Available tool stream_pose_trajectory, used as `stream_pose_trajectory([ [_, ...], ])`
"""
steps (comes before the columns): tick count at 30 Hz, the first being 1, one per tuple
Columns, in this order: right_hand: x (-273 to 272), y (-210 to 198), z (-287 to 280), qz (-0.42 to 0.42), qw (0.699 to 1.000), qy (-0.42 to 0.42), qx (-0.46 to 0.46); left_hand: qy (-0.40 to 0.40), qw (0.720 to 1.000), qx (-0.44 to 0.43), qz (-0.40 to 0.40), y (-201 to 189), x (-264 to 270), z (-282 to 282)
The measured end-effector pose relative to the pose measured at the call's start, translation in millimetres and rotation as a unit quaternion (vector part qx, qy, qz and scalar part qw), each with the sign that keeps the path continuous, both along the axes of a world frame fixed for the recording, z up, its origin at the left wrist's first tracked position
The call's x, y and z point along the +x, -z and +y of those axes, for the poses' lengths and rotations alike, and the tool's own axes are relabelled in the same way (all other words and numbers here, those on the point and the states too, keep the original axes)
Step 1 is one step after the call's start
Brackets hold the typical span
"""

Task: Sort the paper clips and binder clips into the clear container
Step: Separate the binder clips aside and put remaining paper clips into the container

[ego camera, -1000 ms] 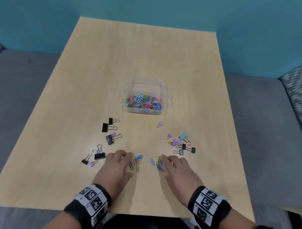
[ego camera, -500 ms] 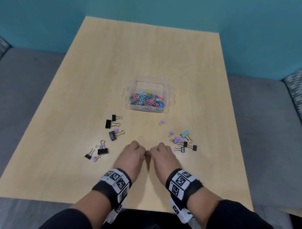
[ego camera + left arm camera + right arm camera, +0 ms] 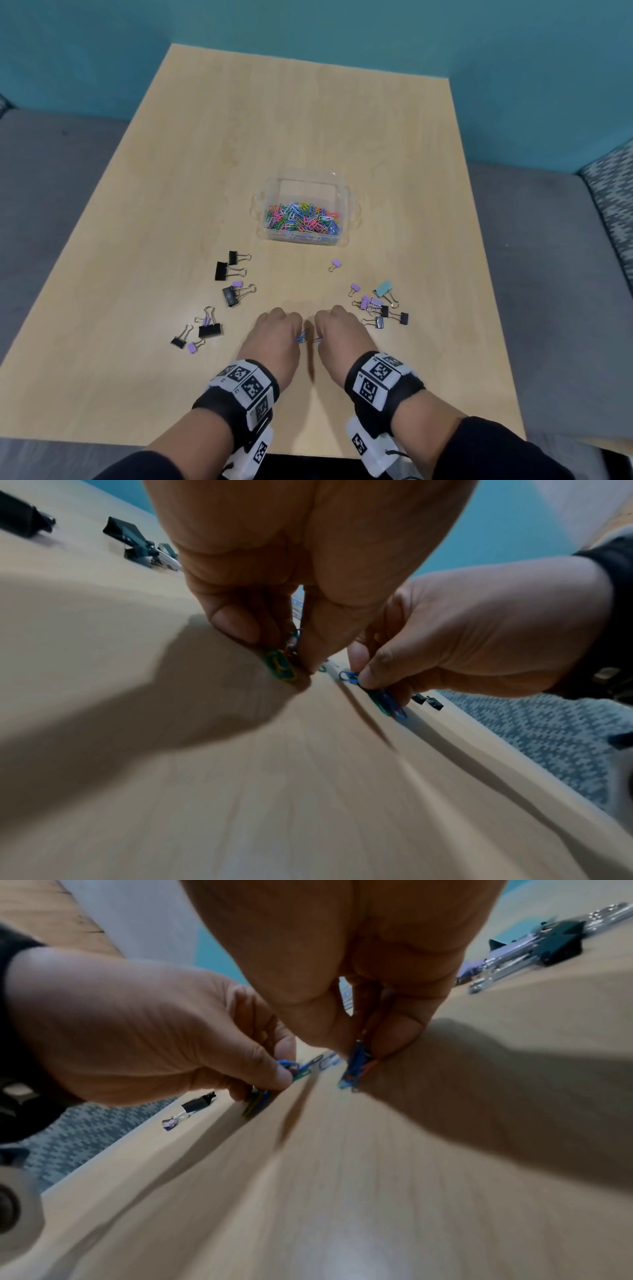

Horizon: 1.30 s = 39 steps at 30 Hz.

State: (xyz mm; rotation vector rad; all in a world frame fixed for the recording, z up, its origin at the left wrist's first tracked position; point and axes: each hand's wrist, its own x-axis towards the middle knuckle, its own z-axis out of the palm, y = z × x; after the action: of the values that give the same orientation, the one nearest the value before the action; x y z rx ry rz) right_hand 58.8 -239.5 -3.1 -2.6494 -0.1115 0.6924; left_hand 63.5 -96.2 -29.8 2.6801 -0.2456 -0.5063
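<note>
The clear container [image 3: 346, 202] stands mid-table, holding a heap of coloured paper clips [image 3: 303, 219]. My left hand [image 3: 279, 329] and right hand [image 3: 337, 325] sit side by side near the front of the table, fingers curled down. The left hand [image 3: 284, 653] pinches a bunch of green and blue paper clips [image 3: 279, 666] against the wood. The right hand [image 3: 363, 1053] pinches blue paper clips [image 3: 356, 1064]. A few loose clips [image 3: 322, 1062] lie between the hands. Black and purple binder clips [image 3: 233, 294] lie to the left, purple, teal and black ones [image 3: 380, 305] to the right.
The wooden table [image 3: 308, 120] is bare behind the container. One purple binder clip [image 3: 335, 264] lies alone in front of the container. A grey floor surrounds the table, with a patterned seat [image 3: 613, 192] at the right.
Both hands went from flat and spread over the loose paper clips to close together with fingers curled, gathering the clips into pinches. They have since shifted little.
</note>
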Motion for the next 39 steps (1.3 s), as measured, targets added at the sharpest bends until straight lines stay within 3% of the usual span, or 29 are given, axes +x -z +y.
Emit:
stream_pose_trajectory([
  [18, 38, 6, 7, -0.023, 0.998, -0.063, -0.013, 0.019, 0.999, 0.02, 0.047, -10, 37, 1],
  [22, 49, 0, -1, 0.024, 0.999, 0.001, 0.047, 0.021, 0.997, 0.021, 0.065, -17, 42, 2],
  [26, 73, -10, -20, 0.011, 0.974, 0.167, 0.156, -0.101, 0.983, -0.107, 0.108, -34, 70, 15],
  [28, 98, -19, -26, -0.024, 0.955, 0.222, 0.196, -0.124, 0.981, -0.138, 0.06, -48, 100, 17],
  [34, 177, -46, -26, -0.098, 0.936, 0.254, 0.225, -0.115, 0.975, -0.185, -0.044, -83, 185, -2],
  [39, 141, -45, -39, -0.109, 0.915, 0.284, 0.264, -0.082, 0.982, -0.14, -0.094, -83, 151, 18],
])
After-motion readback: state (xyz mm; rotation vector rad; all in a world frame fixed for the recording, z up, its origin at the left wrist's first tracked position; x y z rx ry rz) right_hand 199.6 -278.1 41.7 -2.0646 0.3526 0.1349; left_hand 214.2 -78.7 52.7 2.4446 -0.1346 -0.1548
